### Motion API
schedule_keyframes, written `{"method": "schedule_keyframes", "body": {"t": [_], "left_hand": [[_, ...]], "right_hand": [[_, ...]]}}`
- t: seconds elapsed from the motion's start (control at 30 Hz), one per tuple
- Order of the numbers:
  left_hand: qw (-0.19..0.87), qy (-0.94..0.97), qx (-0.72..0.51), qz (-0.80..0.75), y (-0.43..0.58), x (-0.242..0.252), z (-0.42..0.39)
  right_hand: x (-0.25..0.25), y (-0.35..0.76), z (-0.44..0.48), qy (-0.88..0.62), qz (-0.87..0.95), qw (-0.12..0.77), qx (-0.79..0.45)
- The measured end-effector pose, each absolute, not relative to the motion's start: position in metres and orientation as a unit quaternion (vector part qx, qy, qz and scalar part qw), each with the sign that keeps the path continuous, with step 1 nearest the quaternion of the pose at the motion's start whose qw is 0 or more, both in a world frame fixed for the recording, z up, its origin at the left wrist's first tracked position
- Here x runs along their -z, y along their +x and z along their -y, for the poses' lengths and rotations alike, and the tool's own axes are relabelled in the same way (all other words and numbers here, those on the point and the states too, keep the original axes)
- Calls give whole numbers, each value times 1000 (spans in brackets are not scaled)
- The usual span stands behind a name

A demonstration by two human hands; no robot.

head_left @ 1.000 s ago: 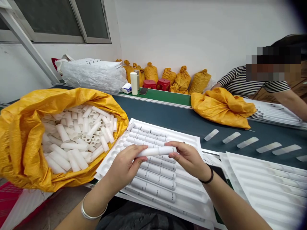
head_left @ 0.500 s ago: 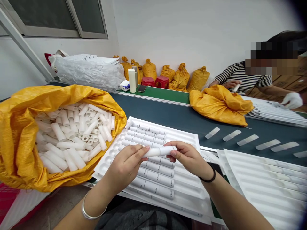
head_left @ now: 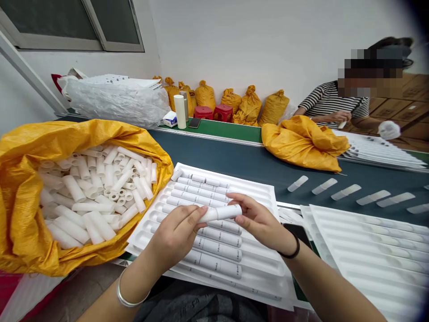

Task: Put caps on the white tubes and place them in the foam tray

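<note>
Above a white moulded tray (head_left: pixel 254 185), my left hand (head_left: pixel 176 228) is closed on the left end of a white plastic tube (head_left: pixel 223 213), which has a printed paper label around its right part. My right hand (head_left: pixel 263 223) is at the tube's right end with thumb and fingers apart; whether a fingertip still touches the tube I cannot tell. Printed white paper labels (head_left: pixel 217 263) lie in rows in the tray's grooves. To the left, an open yellow woven sack (head_left: pixel 20 188) holds many bare white tubes (head_left: pixel 97 205).
Several labelled tubes (head_left: pixel 345 192) lie spaced along the dark conveyor belt (head_left: pixel 214 152). A second tray (head_left: pixel 348 255) with tubes is at the right. Across the belt, a co-worker (head_left: pixel 331 100) in a striped top works behind a yellow sack (head_left: pixel 301 147). A phone (head_left: pixel 194 122) lies beyond the belt.
The thumb and fingers of my right hand have spread from their pinch on the tube's right end. My left hand keeps its hold. The co-worker's gloved hand has moved.
</note>
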State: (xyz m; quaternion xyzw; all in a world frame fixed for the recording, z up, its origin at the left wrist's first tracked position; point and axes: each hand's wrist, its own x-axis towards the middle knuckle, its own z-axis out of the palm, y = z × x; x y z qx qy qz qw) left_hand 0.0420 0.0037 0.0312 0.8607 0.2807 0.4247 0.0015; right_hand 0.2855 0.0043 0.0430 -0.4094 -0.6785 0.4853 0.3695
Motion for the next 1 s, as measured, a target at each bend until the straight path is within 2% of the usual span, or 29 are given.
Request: {"method": "schedule_keyframes", "body": {"t": [0.1,0.2,0.3,0.37,0.43,0.5,0.57,0.7,0.83,1.0], "left_hand": [[40,846,-437,-303,48,-34,-2],[63,836,-447,-313,50,-31,1],[71,846,-425,-314,48,-21,3],[74,862,-377,-330,43,-12,1],[68,863,-327,-380,33,-5,-1],[60,840,-306,-445,17,-1,-4],[65,808,-314,-494,-2,0,-4],[96,781,-321,-527,-23,0,1],[99,783,-334,-515,-20,1,3],[67,788,-346,-505,-29,6,-4]], "right_hand": [[-43,285,1,-406,758,394,-324],[-44,279,5,-393,777,397,-289],[-40,272,4,-382,822,337,-254],[-32,273,-6,-391,859,276,-183],[-24,287,-24,-455,851,239,-108],[-18,315,-49,-586,774,233,-65],[-15,353,-77,-716,654,240,-43],[-1,424,-114,-830,521,189,-68],[21,452,-125,-863,469,126,-139],[15,464,-110,-874,446,130,-141]]}}
